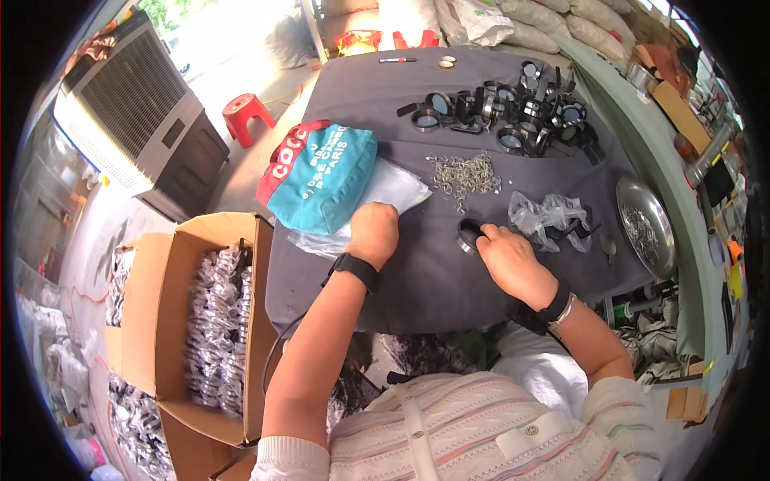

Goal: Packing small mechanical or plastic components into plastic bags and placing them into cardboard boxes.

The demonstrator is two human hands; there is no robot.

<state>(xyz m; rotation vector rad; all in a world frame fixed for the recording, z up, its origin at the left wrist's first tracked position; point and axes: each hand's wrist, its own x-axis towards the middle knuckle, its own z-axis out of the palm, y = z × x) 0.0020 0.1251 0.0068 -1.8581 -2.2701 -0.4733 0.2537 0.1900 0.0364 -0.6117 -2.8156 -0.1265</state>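
Note:
My right hand [513, 260] is closed on a black round part with a metal-looking rim [468, 236], held just above the cloth near the front of the table. My left hand [374, 232] is curled into a fist at the edge of a stack of clear plastic bags [399, 186]; its fingertips are hidden. A teal and red fabric pouch [327, 178] lies on that stack. Beyond my right hand is a loose pile of small metal rings or clips [465, 176]. Crumpled clear plastic [539, 215] with black parts under it lies to the right.
Black round lens-like parts [521, 112] are heaped at the far right of the grey-covered table [433, 280]. A metal dish [646, 228] of small pieces sits at the right edge. Left of the table stand a cardboard box [164, 321] of bagged parts, an air cooler [136, 112] and a red stool [247, 119].

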